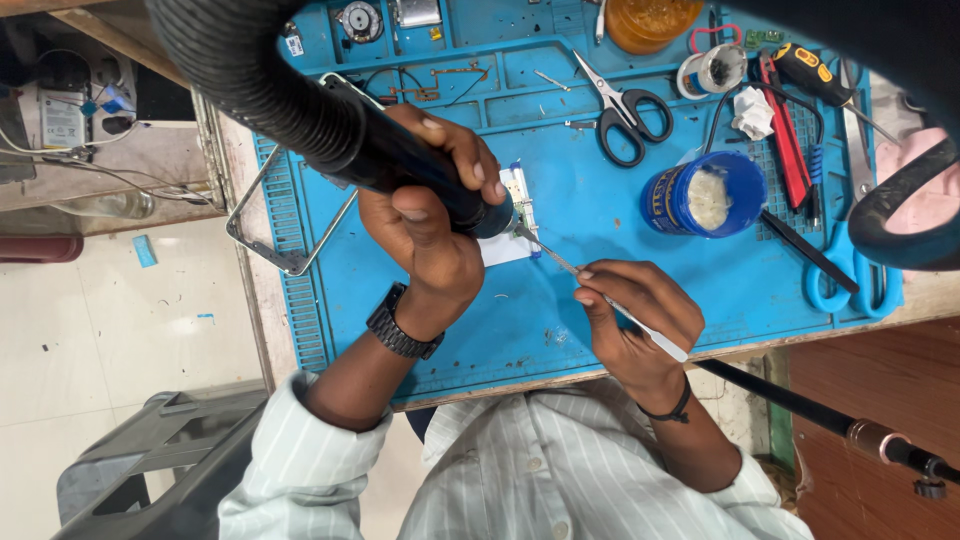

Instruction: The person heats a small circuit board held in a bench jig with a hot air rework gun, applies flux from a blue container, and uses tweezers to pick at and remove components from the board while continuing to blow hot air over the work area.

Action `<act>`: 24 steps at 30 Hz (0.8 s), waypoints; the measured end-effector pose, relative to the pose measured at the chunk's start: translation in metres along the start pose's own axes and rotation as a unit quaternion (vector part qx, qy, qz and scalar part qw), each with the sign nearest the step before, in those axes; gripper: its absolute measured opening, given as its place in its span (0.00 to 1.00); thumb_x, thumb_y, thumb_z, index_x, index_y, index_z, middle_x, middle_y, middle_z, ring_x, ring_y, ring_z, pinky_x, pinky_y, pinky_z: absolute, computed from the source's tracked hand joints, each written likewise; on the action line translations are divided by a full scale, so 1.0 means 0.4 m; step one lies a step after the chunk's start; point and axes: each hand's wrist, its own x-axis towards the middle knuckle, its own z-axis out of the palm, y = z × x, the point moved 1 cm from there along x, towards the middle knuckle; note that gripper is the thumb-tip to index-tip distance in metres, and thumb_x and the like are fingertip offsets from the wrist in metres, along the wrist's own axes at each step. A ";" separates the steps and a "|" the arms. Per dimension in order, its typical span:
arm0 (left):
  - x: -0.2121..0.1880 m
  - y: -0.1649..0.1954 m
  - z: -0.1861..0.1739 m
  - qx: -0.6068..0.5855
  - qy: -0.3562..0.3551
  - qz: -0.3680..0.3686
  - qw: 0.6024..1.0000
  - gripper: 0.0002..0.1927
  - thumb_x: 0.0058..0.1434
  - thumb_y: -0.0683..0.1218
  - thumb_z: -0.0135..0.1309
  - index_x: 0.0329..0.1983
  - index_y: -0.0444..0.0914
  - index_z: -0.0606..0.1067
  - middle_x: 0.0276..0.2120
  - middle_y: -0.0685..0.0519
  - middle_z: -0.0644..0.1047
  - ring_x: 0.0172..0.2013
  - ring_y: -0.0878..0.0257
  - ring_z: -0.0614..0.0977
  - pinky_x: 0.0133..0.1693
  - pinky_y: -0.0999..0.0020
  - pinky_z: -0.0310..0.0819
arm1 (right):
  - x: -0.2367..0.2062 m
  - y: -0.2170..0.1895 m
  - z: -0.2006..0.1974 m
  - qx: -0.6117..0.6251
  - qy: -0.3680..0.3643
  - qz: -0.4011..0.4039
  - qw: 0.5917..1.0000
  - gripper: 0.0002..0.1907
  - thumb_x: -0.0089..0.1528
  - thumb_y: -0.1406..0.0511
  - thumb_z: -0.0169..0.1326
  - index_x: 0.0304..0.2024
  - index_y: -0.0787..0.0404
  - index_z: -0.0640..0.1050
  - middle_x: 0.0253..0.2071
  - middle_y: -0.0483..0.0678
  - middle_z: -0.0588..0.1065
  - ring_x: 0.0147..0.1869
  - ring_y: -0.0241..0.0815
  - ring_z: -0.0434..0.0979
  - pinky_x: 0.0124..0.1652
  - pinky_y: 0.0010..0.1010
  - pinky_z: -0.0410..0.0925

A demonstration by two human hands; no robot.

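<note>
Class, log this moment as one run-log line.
left hand: grips black hot-air handle | right hand: holds tweezers | tips at small circuit board | surface: blue work mat

Left hand [430, 215] clenched in a full grip, wrist bent — right hand [635, 310] pinching with fingertips, forearm angled inward.

A round blue tub [703, 195] stands open on the blue mat [560, 310], right of centre, with a yellow-printed label [658, 200] wrapping its side. Top left of the mat, there's a small white sticker [293, 45], possibly a label. No screens showing.
</note>
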 end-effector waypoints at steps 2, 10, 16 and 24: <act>-0.002 0.001 0.000 0.001 -0.001 -0.003 1.000 0.33 0.69 0.68 0.54 0.52 0.34 0.65 0.30 0.48 0.72 0.27 0.63 0.75 0.31 0.71 0.70 | 0.000 0.000 0.000 -0.003 0.000 -0.001 1.000 0.06 0.63 0.68 0.65 0.38 0.66 0.82 0.40 0.51 0.80 0.41 0.43 0.82 0.40 0.29 0.73; 0.001 0.003 -0.002 0.009 -0.002 -0.003 1.000 0.33 0.69 0.68 0.53 0.54 0.35 0.66 0.31 0.48 0.72 0.27 0.63 0.75 0.31 0.70 0.71 | -0.004 0.005 0.000 0.005 0.007 -0.005 1.000 0.06 0.63 0.68 0.65 0.38 0.66 0.81 0.40 0.51 0.80 0.41 0.43 0.82 0.40 0.28 0.72; -0.001 0.003 -0.001 0.009 -0.002 -0.007 1.000 0.33 0.69 0.69 0.53 0.52 0.34 0.65 0.30 0.49 0.72 0.27 0.63 0.75 0.31 0.71 0.71 | -0.003 0.005 0.001 -0.003 0.011 -0.008 1.000 0.06 0.63 0.69 0.65 0.38 0.66 0.82 0.40 0.51 0.80 0.41 0.43 0.81 0.39 0.28 0.72; 0.008 0.009 -0.002 0.034 -0.005 0.007 0.999 0.35 0.69 0.71 0.49 0.56 0.35 0.64 0.31 0.49 0.71 0.26 0.63 0.74 0.31 0.71 0.70 | -0.003 0.003 0.001 0.002 0.004 -0.006 1.000 0.06 0.64 0.68 0.64 0.38 0.65 0.82 0.40 0.51 0.80 0.42 0.43 0.82 0.41 0.28 0.73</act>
